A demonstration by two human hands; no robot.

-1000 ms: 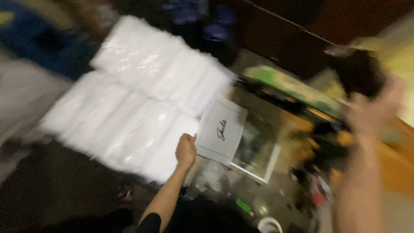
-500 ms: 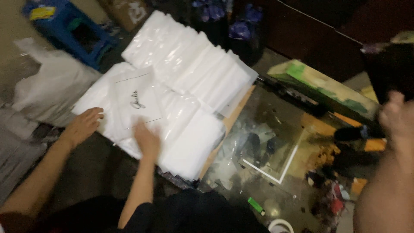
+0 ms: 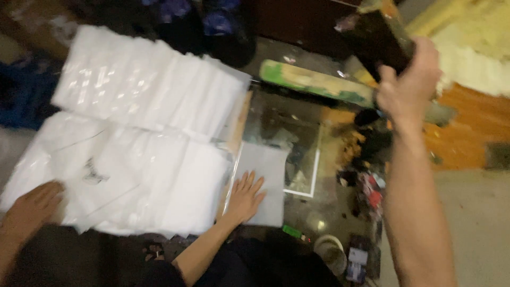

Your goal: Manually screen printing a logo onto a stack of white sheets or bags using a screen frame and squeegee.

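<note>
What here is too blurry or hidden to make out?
All in the head view:
- Dark object in the right hand: blurred, top cut by the edge, kind unclear.
- Mark on a white packet: motion blur.
- Clutter under the glass table: dim, smeared.
- Left hand: out of frame.

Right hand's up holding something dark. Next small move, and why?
Probably hold the right hand up, with the dark object clear of the surface. Below it, another person's hand lies flat on the white sheet, and their other hand is on the stack of clear bags.
</note>
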